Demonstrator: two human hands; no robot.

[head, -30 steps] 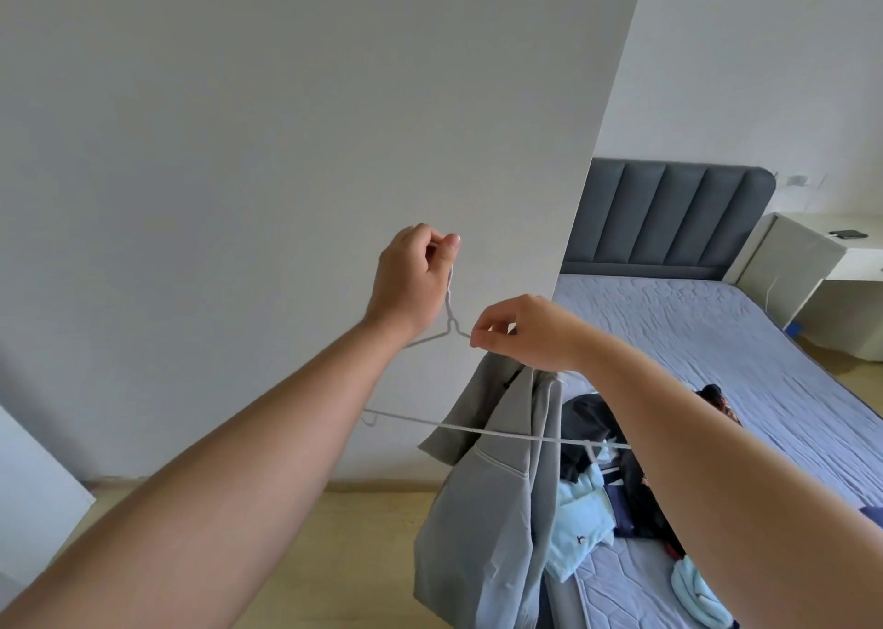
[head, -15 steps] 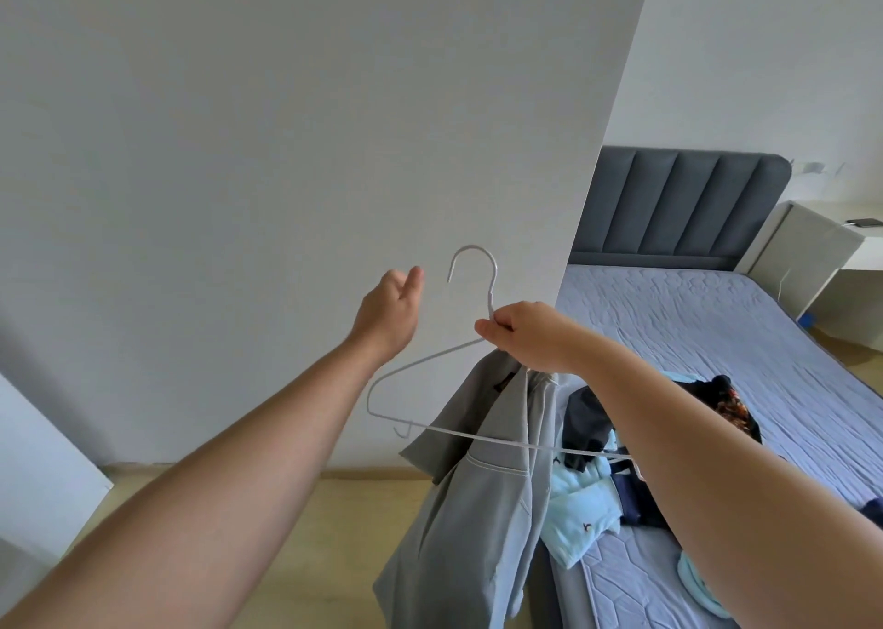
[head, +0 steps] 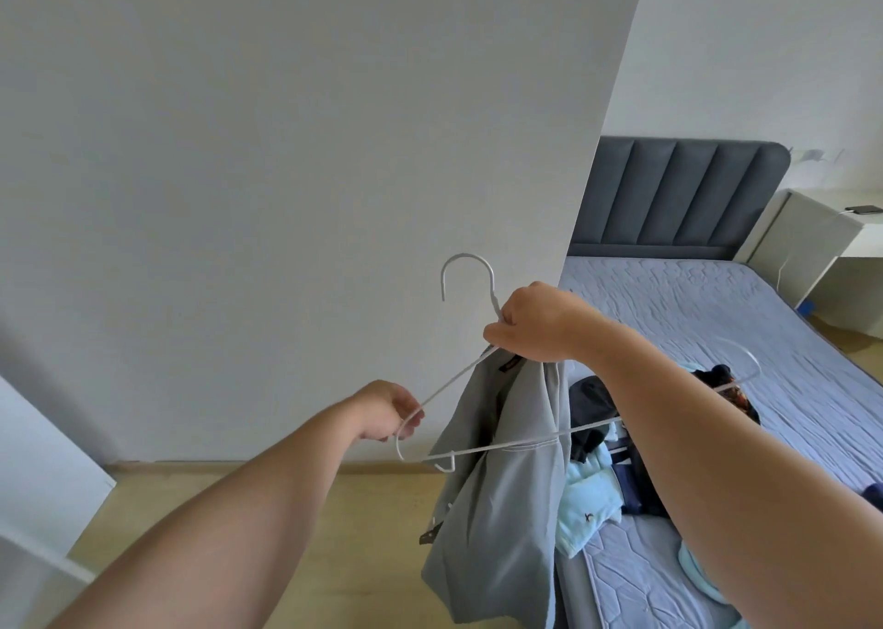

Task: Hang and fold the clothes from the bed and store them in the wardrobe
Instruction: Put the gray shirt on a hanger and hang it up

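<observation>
My right hand (head: 530,322) grips the neck of a white wire hanger (head: 466,265), hook up, together with the top of a grey garment (head: 506,509) that hangs down from it. My left hand (head: 387,411) is lower and to the left, with its fingers curled at the hanger's left shoulder bend. The hanger's right shoulder runs behind my right forearm. On the bed (head: 716,303) lies a pile of clothes (head: 592,499), dark and light blue pieces, partly hidden by my arm and the garment.
A large white panel (head: 286,150) fills the view ahead and left. A grey padded headboard (head: 669,198) and a white bedside table (head: 812,236) with a phone (head: 862,209) stand behind the bed. Wooden floor (head: 372,509) lies below, a white panel edge (head: 38,461) at far left.
My left hand let go of the hook, dropped down and came to the hanger's left shoulder. My right hand kept its grip at the neck, and the hook now stands free above it.
</observation>
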